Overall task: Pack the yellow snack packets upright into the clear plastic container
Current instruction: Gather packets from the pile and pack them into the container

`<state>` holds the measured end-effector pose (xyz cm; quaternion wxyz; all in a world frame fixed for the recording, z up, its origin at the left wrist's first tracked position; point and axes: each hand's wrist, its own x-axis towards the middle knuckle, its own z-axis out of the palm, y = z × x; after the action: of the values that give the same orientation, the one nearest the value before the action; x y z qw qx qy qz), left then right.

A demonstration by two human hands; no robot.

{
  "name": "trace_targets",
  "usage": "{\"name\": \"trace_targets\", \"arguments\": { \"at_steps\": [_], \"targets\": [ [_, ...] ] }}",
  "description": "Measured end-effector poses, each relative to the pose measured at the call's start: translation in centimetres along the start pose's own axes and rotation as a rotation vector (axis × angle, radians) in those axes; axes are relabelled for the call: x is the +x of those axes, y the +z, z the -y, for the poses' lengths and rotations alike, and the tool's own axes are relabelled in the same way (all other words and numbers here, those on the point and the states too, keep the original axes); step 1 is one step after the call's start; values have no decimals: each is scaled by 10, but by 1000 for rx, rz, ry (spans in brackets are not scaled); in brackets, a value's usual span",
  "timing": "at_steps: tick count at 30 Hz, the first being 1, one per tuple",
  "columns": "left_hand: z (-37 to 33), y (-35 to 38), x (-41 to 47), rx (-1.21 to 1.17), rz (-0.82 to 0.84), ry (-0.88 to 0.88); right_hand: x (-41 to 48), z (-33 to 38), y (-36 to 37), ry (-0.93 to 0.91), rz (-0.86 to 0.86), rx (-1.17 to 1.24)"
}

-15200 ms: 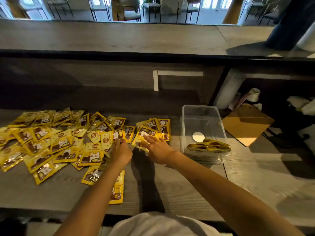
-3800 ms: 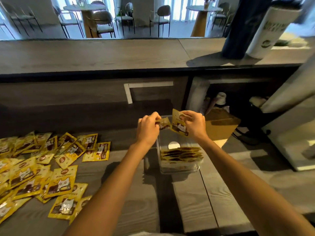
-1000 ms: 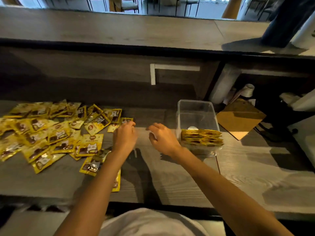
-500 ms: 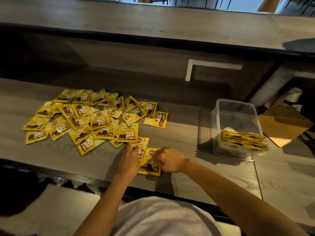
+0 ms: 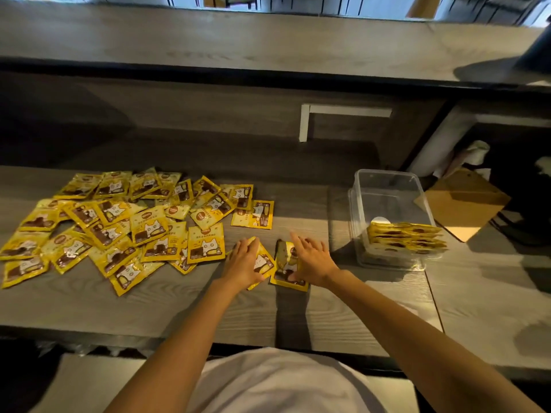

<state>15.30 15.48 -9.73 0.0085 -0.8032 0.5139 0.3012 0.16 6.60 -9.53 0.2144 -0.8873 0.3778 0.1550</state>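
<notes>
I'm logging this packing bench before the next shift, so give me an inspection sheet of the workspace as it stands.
Surface: grey wood-grain counter, part in shadow.
Job's things: loose yellow packets spread on the left; clear container on the right with a row of packets standing at its near end.
Clutter: brown cardboard sheet beyond the container.
Grippers: left hand and right hand each rest on a packet lying on the counter.
Cables: nothing seen.
Surroundings: raised ledge behind; chairs beyond it.

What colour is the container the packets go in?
Clear, see-through plastic container, seen in the head view.
</notes>
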Motion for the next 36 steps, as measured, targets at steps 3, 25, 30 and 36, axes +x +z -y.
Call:
{"name": "trace_targets", "arguments": {
  "at_steps": [3,25,30,36],
  "targets": [
    [-2,2,1,-23,-32,-46,1,2,-3,13,-14,-34],
    [-138,-106,7,-327,-683,197,-29,-72,-135,125,-705,400],
    [-197,-93,27,-385,-585,390,-54,-124,-145,212,-748,523],
    [-242,-60,48,-350,-371,495,-61,-174,-134,276,-630,578]
  ]
}}
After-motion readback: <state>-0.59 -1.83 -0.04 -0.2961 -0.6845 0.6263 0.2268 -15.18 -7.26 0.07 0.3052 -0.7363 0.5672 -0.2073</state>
